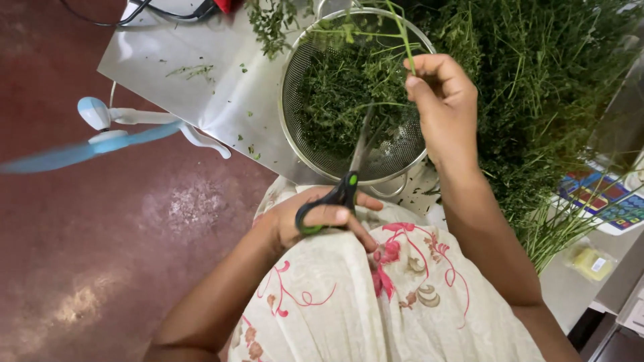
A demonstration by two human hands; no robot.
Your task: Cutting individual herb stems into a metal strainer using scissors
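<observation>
Over the round steel mesh strainer (315, 144), near the front edge of the shiny metal sheet (221, 74) that carries it, we have our right hand (446, 110) pinched shut on a thin green herb stem (402, 33). Thumb and fingertips clamp it at the strainer's right rim; the stem runs up and slightly left from the pinch, long axis near vertical in view, leafy side sprigs trailing left across the bowl.

Our left hand (322, 218) sits below the strainer's front rim, over our white floral-print lap cloth (376, 302), fingers closed through the loops of the black-and-green-handled scissors (345, 181). Blades point up and slightly right into the bowl, tips ending just left of and below the pinch. Blades look nearly together; we cannot tell whether they touch any sprig.

Key relation: the stem lies up and right of the scissor tips, right hand on it, left hand well below. Scissor axis and stem axis are roughly parallel, offset sideways.

Chopped greens (335, 100) fill the strainer's far half. Loose herb pile (537, 87) covers the sheet's right side. Small blue-and-white fan (100, 131) stands off the sheet's left edge.
</observation>
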